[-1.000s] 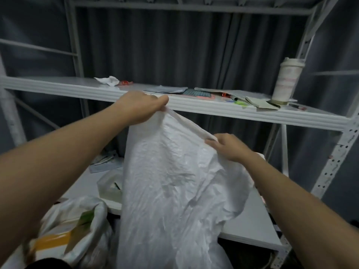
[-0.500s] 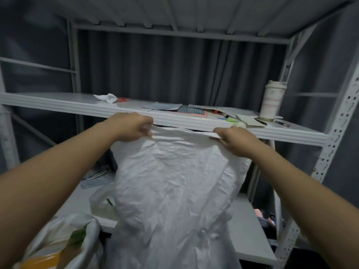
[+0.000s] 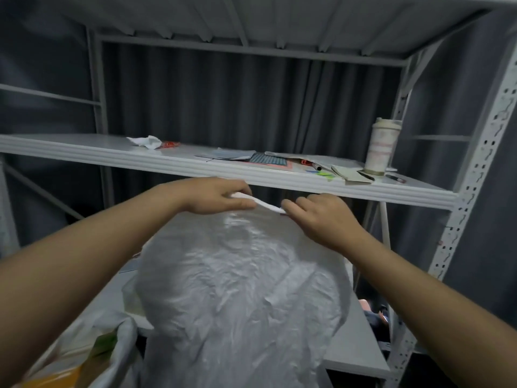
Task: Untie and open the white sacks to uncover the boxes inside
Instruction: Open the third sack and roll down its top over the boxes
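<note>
Head view puts the white sack point(image 3: 240, 292) dead centre, standing tall from 6 o'clock up to the middle of the frame, its crinkled woven body hanging below my two hands. My left hand point(image 3: 215, 196) sits at about 11 o'clock from the sack's body, fingers pinched closed on the top edge of the sack point(image 3: 265, 205); my right hand point(image 3: 321, 217) is at about 1 o'clock, fingers also closed on the same edge. Between the two grips the edge shows as a short rolled white band running roughly 10 o'clock to 4 o'clock, its long axis lying across me rather than toward me. Both hands touch it, one at each end, so neither is nearer; the band sits right at my fingertips, just under the front lip of the metal shelf point(image 3: 251, 175). I judge the mouth is gathered flat here and not yet spread, and I cannot tell whether any tie remains on it. No box is visible; the sack's contents are hidden. My reading is that the coming move turns on parting the two layers along that band, pulling the hands apart across its axis. A second sack point(image 3: 112, 348) slumps at 7 o'clock, with coloured packaging showing inside its mouth.
</note>
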The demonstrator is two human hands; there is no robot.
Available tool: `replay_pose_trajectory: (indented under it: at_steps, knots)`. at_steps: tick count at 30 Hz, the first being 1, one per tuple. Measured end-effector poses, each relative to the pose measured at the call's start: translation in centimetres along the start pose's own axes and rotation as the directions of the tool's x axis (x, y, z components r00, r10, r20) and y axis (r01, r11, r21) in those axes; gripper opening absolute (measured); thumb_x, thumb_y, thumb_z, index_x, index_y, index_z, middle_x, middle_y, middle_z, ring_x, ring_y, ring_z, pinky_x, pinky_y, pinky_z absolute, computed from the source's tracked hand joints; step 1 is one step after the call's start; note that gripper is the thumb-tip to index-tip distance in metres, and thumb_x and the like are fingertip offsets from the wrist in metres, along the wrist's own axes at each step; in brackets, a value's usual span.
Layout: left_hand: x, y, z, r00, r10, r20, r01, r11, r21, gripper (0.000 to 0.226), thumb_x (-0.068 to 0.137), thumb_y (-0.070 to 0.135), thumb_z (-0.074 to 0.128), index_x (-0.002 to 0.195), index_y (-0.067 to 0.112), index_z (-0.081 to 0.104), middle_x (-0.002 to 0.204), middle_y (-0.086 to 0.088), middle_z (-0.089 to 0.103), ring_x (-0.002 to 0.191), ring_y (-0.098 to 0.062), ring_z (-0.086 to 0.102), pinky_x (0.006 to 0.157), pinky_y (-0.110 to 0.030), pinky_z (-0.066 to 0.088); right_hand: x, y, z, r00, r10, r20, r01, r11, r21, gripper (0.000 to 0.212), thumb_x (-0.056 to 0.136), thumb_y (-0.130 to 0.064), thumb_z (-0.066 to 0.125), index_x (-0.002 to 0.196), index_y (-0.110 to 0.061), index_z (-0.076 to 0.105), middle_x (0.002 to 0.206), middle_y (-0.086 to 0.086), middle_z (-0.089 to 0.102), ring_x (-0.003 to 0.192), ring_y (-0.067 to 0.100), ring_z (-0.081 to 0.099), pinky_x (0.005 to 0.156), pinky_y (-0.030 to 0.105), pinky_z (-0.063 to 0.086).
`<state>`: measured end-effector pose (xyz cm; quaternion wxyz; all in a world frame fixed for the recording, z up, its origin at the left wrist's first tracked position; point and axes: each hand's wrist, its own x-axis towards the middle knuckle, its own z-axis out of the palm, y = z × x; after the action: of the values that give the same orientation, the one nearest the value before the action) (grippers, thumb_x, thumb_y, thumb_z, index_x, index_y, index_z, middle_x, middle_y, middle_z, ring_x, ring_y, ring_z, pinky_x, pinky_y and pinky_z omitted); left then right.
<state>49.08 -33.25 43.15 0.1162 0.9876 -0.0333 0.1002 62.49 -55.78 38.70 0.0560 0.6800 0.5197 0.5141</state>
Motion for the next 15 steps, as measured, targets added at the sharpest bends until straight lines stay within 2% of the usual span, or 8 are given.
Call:
replay_pose_trajectory:
  at_steps: [1, 3, 5, 6, 10, 11, 13, 15]
  knots:
    - [-0.1, 0.0, 0.1, 1.000, 0.017, -0.001, -0.017, 1.000, -0.004, 0.046, 0.079, 0.077, 0.041, 0.091, 0.036, 0.056, 0.089, 0.015, 0.060, 0.087, -0.010, 0.056, 0.076, -0.029, 0.044, 0.0, -0.2, 0.1, 0.999, -0.040, -0.013, 0.040, 0.999, 0.005, 0.016, 0.084, -0.018, 0.063, 0.099, -0.014, 0.067, 0.065, 0.005, 0.055, 0.051, 0.026, 0.052, 0.048, 0.028, 0.025]
    - [-0.2, 0.4, 0.1, 0.991, 0.075, -0.115, -0.044, 0.968, 0.246, 0.036, 0.091, 0.058, 0.042, 0.083, 0.026, 0.056, 0.080, 0.008, 0.061, 0.077, -0.015, 0.054, 0.063, -0.030, 0.036, 0.6, -0.7, -0.4, 0.984, 0.060, 0.165, -0.106, 0.952, 0.288, 0.033, 0.097, -0.039, 0.046, 0.121, -0.020, 0.059, 0.088, 0.004, 0.064, 0.075, 0.026, 0.060, 0.061, 0.031, 0.037]
    - [-0.3, 0.8, 0.3, 0.949, 0.202, -0.242, -0.026, 0.815, 0.579, 0.037, 0.094, 0.053, 0.039, 0.094, 0.020, 0.057, 0.088, 0.000, 0.065, 0.081, -0.023, 0.058, 0.061, -0.030, 0.032, 1.3, -1.1, -1.1, 0.912, 0.112, 0.395, -0.351, 0.711, 0.609, 0.040, 0.097, -0.052, 0.038, 0.114, -0.022, 0.059, 0.097, 0.001, 0.065, 0.087, 0.018, 0.059, 0.075, 0.035, 0.044]
    - [-0.3, 0.7, 0.5, 0.938, 0.233, -0.256, -0.028, 0.787, 0.616, 0.041, 0.092, 0.057, 0.040, 0.098, 0.021, 0.057, 0.090, -0.001, 0.066, 0.084, -0.025, 0.060, 0.062, -0.030, 0.033, 1.4, -1.4, -1.1, 0.905, 0.089, 0.417, -0.375, 0.632, 0.679, 0.038, 0.098, -0.050, 0.040, 0.101, -0.018, 0.061, 0.089, 0.002, 0.065, 0.081, 0.016, 0.058, 0.073, 0.035, 0.044]
    - [-0.7, 0.2, -0.1, 0.998, 0.055, -0.037, -0.050, 0.990, 0.131, 0.044, 0.082, 0.067, 0.047, 0.097, 0.028, 0.063, 0.092, 0.012, 0.065, 0.089, -0.012, 0.058, 0.076, -0.030, 0.046, 0.9, -1.7, -0.7, 0.977, 0.095, 0.193, -0.148, 0.947, 0.285, 0.036, 0.095, -0.041, 0.039, 0.082, -0.015, 0.060, 0.056, 0.001, 0.059, 0.045, 0.025, 0.054, 0.043, 0.023, 0.020]
    - [-0.6, 0.3, 0.0, 0.997, 0.079, -0.024, -0.072, 0.977, 0.202, 0.040, 0.089, 0.059, 0.046, 0.096, 0.024, 0.064, 0.090, 0.008, 0.066, 0.088, -0.016, 0.059, 0.074, -0.030, 0.045, 0.7, -1.8, -0.8, 0.976, 0.106, 0.192, -0.157, 0.948, 0.276, 0.038, 0.095, -0.044, 0.039, 0.085, -0.016, 0.062, 0.057, 0.001, 0.059, 0.046, 0.026, 0.056, 0.043, 0.023, 0.021]
    - [-0.5, 0.8, 0.2, 0.984, 0.150, -0.093, -0.082, 0.855, 0.513, 0.036, 0.097, 0.047, 0.041, 0.107, 0.019, 0.061, 0.097, -0.003, 0.067, 0.091, -0.026, 0.061, 0.067, -0.030, 0.041, 1.1, -1.8, -1.4, 0.937, 0.121, 0.329, -0.274, 0.838, 0.472, 0.042, 0.095, -0.055, 0.040, 0.098, -0.020, 0.064, 0.072, 0.003, 0.066, 0.064, 0.023, 0.062, 0.052, 0.032, 0.038]
    - [-0.5, 1.2, 0.5, 0.962, 0.237, -0.133, -0.089, 0.737, 0.670, 0.035, 0.097, 0.047, 0.039, 0.116, 0.022, 0.055, 0.102, -0.005, 0.066, 0.092, -0.030, 0.061, 0.065, -0.029, 0.034, 1.7, -1.9, -1.4, 0.859, 0.141, 0.492, -0.479, 0.560, 0.676, 0.039, 0.096, -0.051, 0.043, 0.095, -0.017, 0.064, 0.080, 0.008, 0.066, 0.073, 0.020, 0.061, 0.066, 0.040, 0.046]
